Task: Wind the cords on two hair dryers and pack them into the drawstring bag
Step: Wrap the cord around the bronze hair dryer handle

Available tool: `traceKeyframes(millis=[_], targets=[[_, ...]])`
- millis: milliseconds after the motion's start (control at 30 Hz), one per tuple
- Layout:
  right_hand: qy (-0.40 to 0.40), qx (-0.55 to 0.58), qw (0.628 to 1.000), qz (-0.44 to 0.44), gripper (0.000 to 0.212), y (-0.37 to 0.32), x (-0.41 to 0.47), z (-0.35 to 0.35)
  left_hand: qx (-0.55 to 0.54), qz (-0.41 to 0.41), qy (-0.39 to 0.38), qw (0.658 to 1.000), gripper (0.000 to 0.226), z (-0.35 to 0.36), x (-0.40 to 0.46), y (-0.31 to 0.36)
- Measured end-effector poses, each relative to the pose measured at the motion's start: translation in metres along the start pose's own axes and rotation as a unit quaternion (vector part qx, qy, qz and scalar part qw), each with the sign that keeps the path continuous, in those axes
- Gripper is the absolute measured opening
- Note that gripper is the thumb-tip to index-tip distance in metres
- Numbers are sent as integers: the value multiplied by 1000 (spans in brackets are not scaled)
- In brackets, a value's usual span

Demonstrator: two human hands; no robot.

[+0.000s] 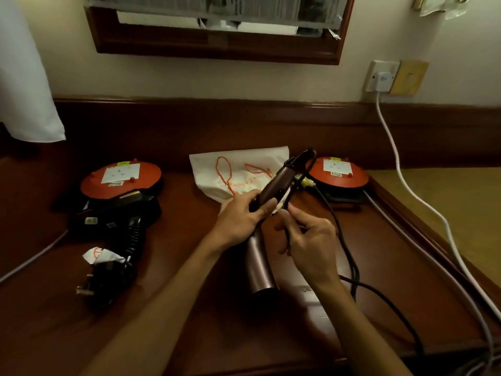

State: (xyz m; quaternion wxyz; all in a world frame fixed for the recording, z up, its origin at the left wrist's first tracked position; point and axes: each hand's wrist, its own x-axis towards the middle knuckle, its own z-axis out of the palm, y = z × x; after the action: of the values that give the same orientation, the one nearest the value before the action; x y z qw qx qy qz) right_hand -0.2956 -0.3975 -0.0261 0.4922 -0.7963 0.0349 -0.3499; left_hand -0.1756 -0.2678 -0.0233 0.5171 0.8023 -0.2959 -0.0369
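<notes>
The middle of the wooden desk (173, 335) is being occupied by the left hand (238, 218), the right hand (309, 240) and the bronze hair dryer (261, 270). Passage on the left is being blocked by the black hair dryer (119, 213) and its plug (92, 287). The far side is being taken up by the white drawstring bag (238, 172) between two orange cable reels (120, 179) (339, 172). The right edge is being crossed by the black cord (349, 256) and a white cable (423, 204). Bare wood is being left open along the near left.
</notes>
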Motion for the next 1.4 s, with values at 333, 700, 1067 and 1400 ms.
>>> traceKeyframes(millis=[333,700,1067,1400], targets=[[-95,-181,976,-77,30,16,-5,14,-17,-20,-21,999,67,0,2,4],[-203,29,978,26,26,15,-12,-10,-2,20,-41,999,63,-10,-1,-5],[-161,-95,981,-56,16,19,16,7,32,-19,-67,997,66,-18,-13,-9],[-247,-51,967,31,27,34,-2,-27,79,15,54,995,39,10,-17,4]])
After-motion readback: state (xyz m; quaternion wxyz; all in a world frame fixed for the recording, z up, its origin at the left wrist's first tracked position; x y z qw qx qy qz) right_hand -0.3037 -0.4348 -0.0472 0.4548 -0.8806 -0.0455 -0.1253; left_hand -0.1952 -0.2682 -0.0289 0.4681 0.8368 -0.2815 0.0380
